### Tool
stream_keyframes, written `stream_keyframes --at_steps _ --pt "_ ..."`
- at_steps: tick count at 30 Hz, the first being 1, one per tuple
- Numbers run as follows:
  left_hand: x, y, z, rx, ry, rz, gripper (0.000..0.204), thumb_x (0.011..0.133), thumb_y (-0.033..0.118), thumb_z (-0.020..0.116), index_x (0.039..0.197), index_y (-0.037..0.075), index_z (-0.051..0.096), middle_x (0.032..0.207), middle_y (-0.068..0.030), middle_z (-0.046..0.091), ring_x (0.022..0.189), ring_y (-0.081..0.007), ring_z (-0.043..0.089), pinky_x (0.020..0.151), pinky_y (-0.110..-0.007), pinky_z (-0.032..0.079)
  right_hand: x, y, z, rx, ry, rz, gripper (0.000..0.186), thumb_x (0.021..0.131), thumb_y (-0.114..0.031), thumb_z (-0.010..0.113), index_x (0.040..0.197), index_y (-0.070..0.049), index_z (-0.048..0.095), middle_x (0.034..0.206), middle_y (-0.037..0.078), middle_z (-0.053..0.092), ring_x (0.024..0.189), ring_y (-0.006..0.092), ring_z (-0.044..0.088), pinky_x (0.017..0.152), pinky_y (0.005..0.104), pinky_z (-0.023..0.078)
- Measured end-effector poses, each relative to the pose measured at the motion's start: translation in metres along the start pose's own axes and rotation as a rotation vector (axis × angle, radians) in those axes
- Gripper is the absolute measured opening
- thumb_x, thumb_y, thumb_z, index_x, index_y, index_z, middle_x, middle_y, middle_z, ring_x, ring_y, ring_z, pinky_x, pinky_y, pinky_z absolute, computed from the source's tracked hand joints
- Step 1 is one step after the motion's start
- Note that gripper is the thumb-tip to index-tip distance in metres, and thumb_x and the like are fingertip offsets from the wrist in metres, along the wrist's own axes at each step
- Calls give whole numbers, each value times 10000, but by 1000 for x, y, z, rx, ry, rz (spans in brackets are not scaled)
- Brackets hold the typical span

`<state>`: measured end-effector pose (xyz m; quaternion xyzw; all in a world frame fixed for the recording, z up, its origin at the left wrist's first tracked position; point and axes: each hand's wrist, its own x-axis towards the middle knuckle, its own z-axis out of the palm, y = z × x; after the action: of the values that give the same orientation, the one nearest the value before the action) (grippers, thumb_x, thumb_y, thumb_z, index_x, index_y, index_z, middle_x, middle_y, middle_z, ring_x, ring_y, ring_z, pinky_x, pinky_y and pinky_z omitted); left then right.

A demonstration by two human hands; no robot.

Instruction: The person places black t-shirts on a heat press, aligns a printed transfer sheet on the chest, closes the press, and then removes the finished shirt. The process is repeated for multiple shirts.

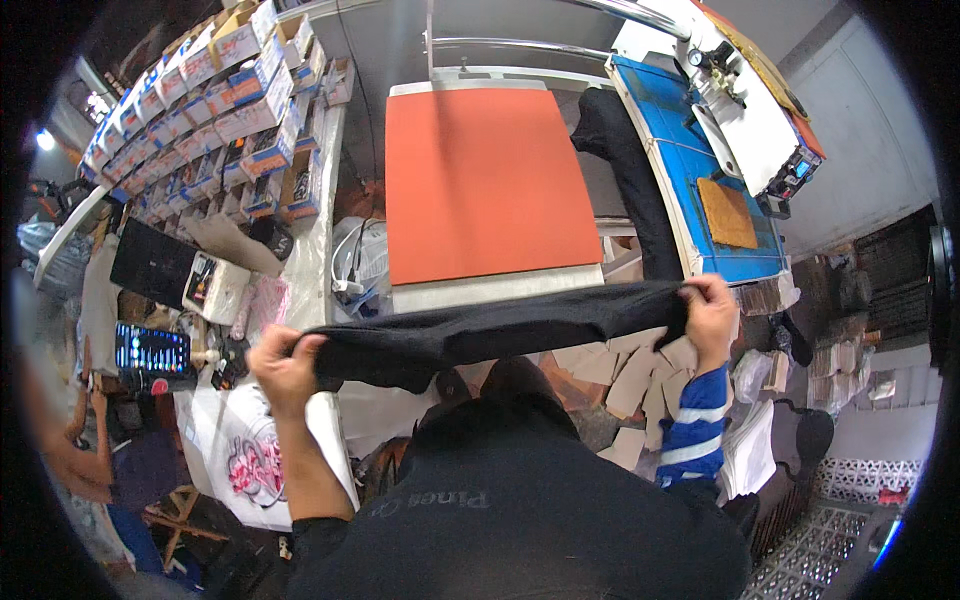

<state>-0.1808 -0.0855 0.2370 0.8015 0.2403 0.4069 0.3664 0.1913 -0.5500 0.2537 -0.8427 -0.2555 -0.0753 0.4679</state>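
A black garment hangs stretched between my two hands in front of my body, its cloth gathered into a long sagging band. The fingers of my left hand close around its left end. At the opposite end, my right hand pinches the cloth at a slightly higher level. Just beyond the garment lies a flat orange press pad on a pale board. What kind of garment it is cannot be made out. A blue sleeve with white stripes covers my right forearm.
Stacked boxes rise at the far left. A white machine with a gauge stands at the far right above a blue board. Another black cloth lies beside the pad. Cardboard pieces litter the floor. Someone's arm shows at left.
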Motion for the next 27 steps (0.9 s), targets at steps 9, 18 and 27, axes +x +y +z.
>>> stream_keyframes --at_steps 9,18,27 --pt "283 -29 68 117 -96 -42 242 934 194 780 992 -41 793 870 -59 778 827 -115 686 803 -261 527 298 -28 47 -440 -38 -188 257 948 -244 693 1057 -26 775 979 173 768 899 289 741 815 380 553" --pt "379 -202 275 359 -106 -744 229 878 268 815 924 43 807 818 -132 788 694 -193 774 692 -360 618 419 128 273 283 -51 778 201 933 -37 516 1037 -14 686 881 208 735 654 267 729 520 376 589" --pt "429 -288 327 337 133 -667 269 873 267 795 908 1 807 809 -141 793 742 -228 791 771 -363 614 486 187 361 106 26 538 189 949 -186 664 1002 -14 721 927 159 780 725 256 768 716 388 628"
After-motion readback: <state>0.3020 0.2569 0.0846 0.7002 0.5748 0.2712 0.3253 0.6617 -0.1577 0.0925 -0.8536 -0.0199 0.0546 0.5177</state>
